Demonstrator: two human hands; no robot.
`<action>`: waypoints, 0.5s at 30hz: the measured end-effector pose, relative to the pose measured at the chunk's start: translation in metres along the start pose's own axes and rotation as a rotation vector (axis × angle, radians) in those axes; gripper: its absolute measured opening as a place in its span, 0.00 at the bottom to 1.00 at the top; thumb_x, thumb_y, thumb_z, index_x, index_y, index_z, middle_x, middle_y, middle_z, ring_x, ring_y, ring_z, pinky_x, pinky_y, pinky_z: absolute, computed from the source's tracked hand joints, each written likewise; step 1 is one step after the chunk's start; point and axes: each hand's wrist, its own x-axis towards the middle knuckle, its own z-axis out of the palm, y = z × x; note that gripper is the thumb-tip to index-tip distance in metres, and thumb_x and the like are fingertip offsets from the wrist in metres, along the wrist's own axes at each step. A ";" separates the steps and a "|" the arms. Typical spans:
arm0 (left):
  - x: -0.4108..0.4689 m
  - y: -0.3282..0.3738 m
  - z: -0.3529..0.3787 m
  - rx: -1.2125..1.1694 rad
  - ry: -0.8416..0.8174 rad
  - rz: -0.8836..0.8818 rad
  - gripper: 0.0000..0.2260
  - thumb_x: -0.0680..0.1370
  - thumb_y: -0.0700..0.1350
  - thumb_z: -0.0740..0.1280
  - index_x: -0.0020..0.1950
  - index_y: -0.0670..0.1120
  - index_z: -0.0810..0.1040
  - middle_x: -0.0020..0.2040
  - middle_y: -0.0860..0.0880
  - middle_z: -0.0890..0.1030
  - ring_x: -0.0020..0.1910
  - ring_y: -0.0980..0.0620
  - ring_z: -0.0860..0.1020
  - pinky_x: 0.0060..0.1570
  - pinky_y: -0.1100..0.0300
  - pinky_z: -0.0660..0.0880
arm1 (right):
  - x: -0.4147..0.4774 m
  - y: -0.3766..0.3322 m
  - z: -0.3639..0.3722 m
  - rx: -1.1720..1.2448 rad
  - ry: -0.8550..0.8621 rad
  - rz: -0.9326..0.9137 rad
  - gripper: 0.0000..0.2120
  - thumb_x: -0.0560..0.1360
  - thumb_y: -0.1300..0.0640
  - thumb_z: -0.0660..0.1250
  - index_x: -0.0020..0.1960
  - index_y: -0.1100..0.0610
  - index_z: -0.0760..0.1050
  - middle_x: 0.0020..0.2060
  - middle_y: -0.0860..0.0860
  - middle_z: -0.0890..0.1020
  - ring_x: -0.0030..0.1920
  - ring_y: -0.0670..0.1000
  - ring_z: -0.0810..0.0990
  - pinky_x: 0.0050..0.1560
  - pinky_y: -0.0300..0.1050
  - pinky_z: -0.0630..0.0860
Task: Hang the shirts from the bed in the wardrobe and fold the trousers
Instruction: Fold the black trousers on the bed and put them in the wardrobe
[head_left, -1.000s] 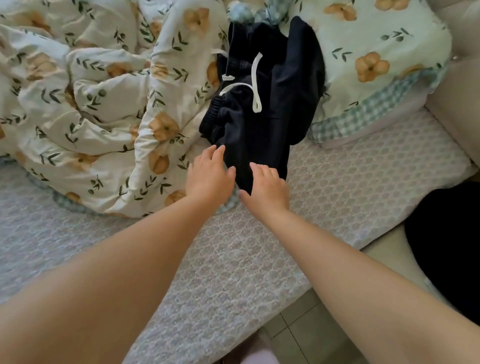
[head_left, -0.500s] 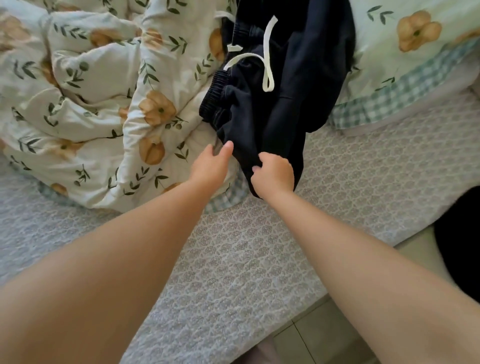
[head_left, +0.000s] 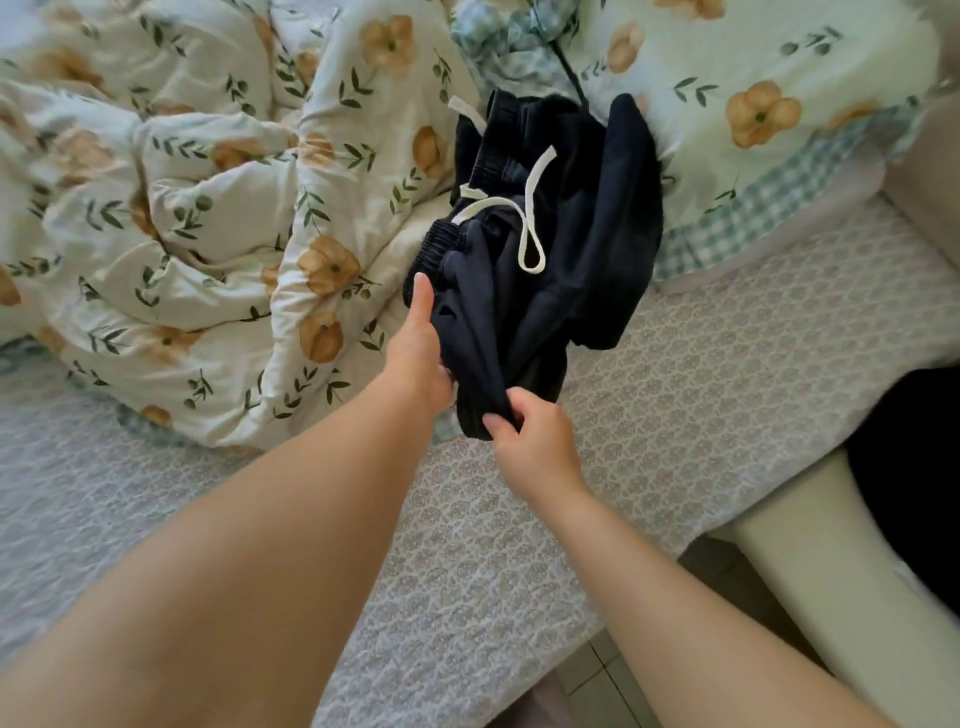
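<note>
we see the dark trousers (head_left: 550, 291) bunched on the bed (head_left: 701, 415), partly on the flowered quilt (head_left: 208, 249) and against the pillow (head_left: 753, 104), with the white drawstring (head_left: 531, 228) on top. the right hand (head_left: 530, 441) pinches their near end. the left hand (head_left: 415, 358) grips their side, thumb on top, fingers hidden beneath. a black shape (head_left: 914, 467) sits to the right of the bed.
</note>
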 end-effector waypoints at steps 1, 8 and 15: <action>-0.005 0.003 0.000 -0.012 0.000 -0.008 0.36 0.69 0.68 0.66 0.67 0.44 0.73 0.61 0.43 0.79 0.59 0.43 0.78 0.63 0.46 0.73 | -0.005 -0.001 -0.003 0.003 -0.009 -0.010 0.13 0.75 0.61 0.64 0.33 0.54 0.68 0.27 0.45 0.71 0.28 0.43 0.67 0.27 0.30 0.63; -0.048 0.023 0.006 0.244 0.062 0.036 0.20 0.74 0.53 0.71 0.60 0.43 0.77 0.52 0.45 0.82 0.46 0.49 0.81 0.37 0.57 0.77 | -0.041 -0.006 -0.020 -0.030 -0.147 0.072 0.04 0.77 0.58 0.64 0.45 0.56 0.76 0.42 0.51 0.75 0.40 0.48 0.72 0.38 0.33 0.67; -0.100 0.034 0.023 0.565 0.010 0.145 0.21 0.73 0.49 0.73 0.63 0.43 0.76 0.55 0.44 0.81 0.53 0.44 0.80 0.57 0.50 0.76 | -0.077 -0.036 -0.029 -0.104 -0.137 -0.008 0.07 0.76 0.60 0.64 0.51 0.62 0.78 0.46 0.52 0.80 0.49 0.53 0.78 0.53 0.47 0.76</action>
